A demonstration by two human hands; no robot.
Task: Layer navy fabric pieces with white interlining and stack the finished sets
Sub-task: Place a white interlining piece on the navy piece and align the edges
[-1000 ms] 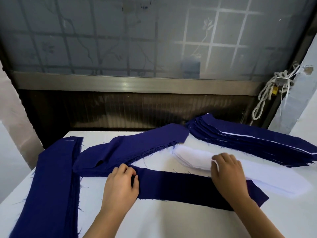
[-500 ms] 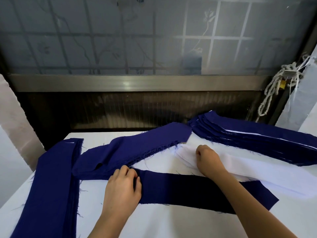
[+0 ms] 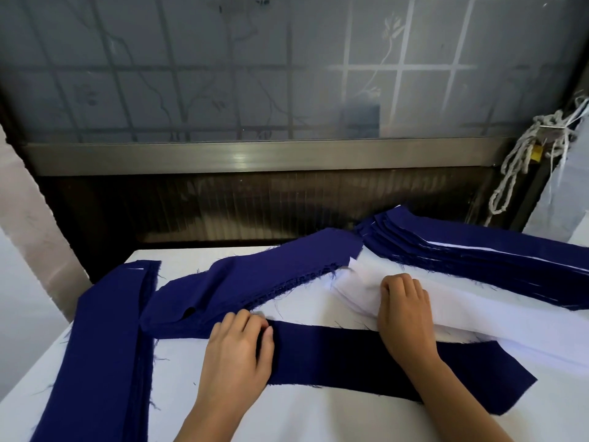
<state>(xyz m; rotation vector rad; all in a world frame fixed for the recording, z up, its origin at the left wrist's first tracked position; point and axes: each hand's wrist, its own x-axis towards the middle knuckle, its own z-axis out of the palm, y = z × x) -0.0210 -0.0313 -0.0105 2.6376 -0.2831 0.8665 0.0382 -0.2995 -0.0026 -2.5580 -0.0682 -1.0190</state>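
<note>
You're at a garment workshop bench point(image 3: 318, 419): stacks of cut navy fabric pieces point(image 3: 478, 260), white interlining pile point(image 3: 478, 307), frayed threads on the edges. Frosted window point(image 3: 223, 74) behind, knotted cord point(image 3: 526, 161) hanging right.

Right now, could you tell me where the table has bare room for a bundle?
The table is barest along its near edge, in front of the navy strip, between the left stack and the right forearm. A smaller patch lies at the far left corner, behind the middle navy pile. The right side is crowded with white lining and finished sets.
</note>
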